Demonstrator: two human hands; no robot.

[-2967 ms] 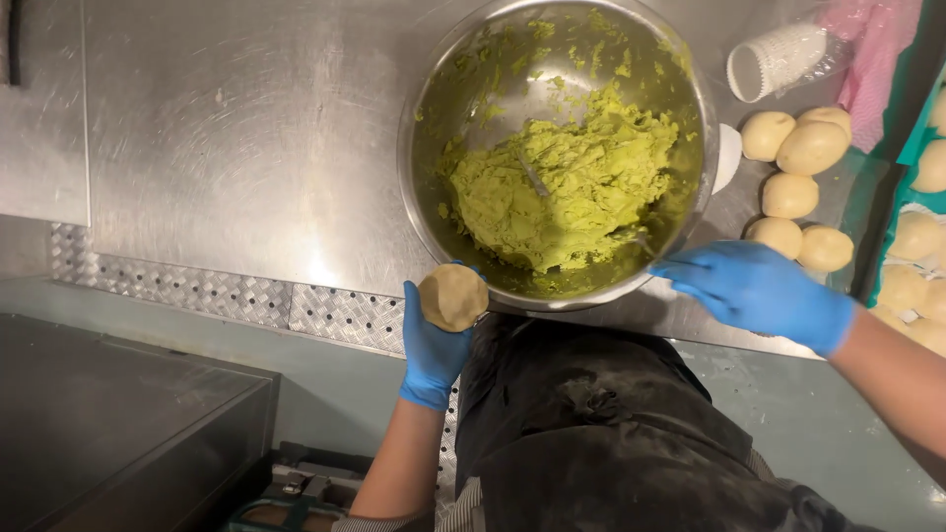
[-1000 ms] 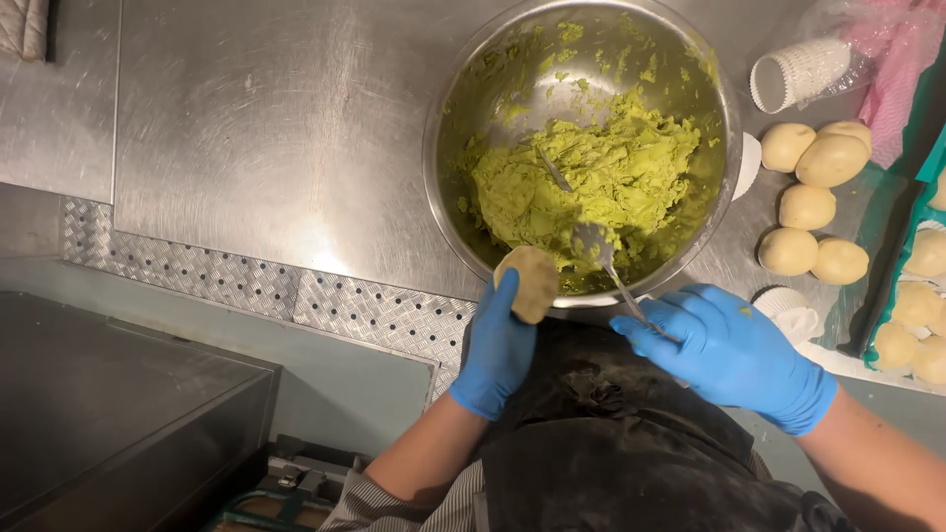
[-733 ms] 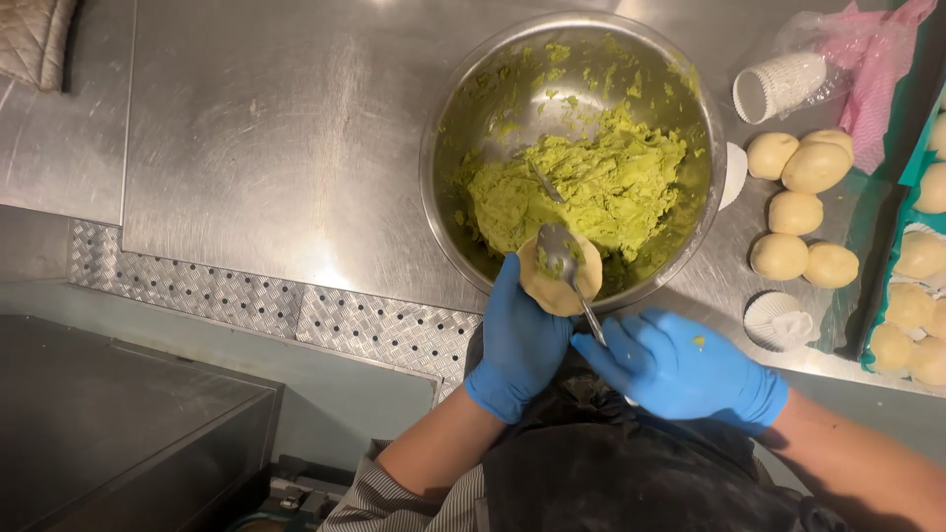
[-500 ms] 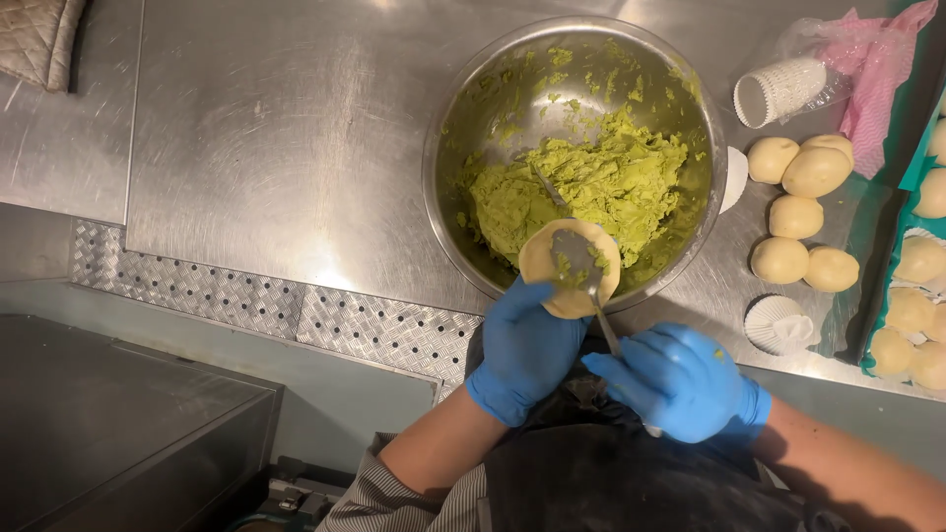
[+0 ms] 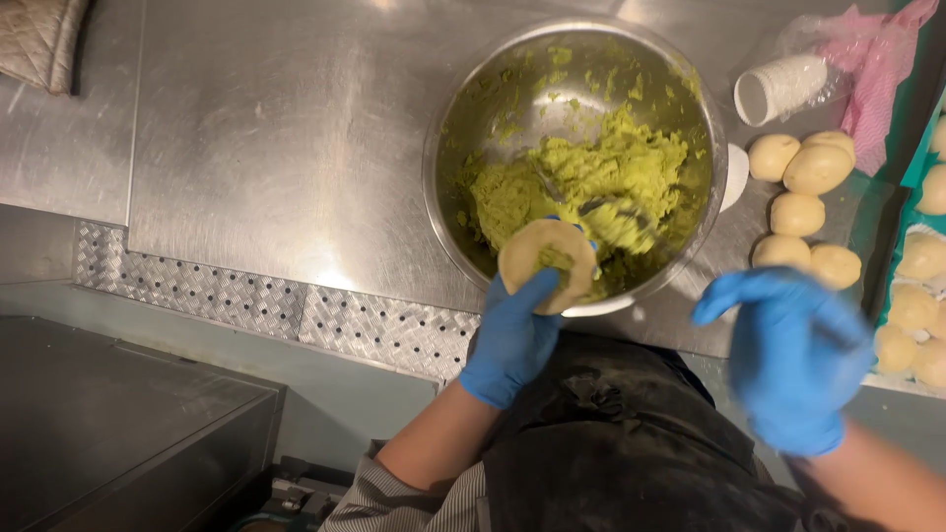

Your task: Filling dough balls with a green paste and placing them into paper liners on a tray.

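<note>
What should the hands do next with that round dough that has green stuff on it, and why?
Probably fold the dough disc shut around its green filling. The left hand holds the disc open at the steel bowl rim with a dab on it, the spoon lies in the bowl, and the blurred right hand looks empty.

Steel worktop (image 5: 276,148) across the upper part, brushed and streaked with bright glare from overhead light. Seam running down the left third. Quilted grey cloth (image 5: 44,39) at the top left corner. Embossed metal strip (image 5: 266,310) with a woven pattern along the front edge. Pale green-grey panel (image 5: 296,379) below it. Dark, dull box-shaped unit (image 5: 108,433) at the lower left, standing lower than the counter. Teal edge (image 5: 912,148) at far right.
</note>
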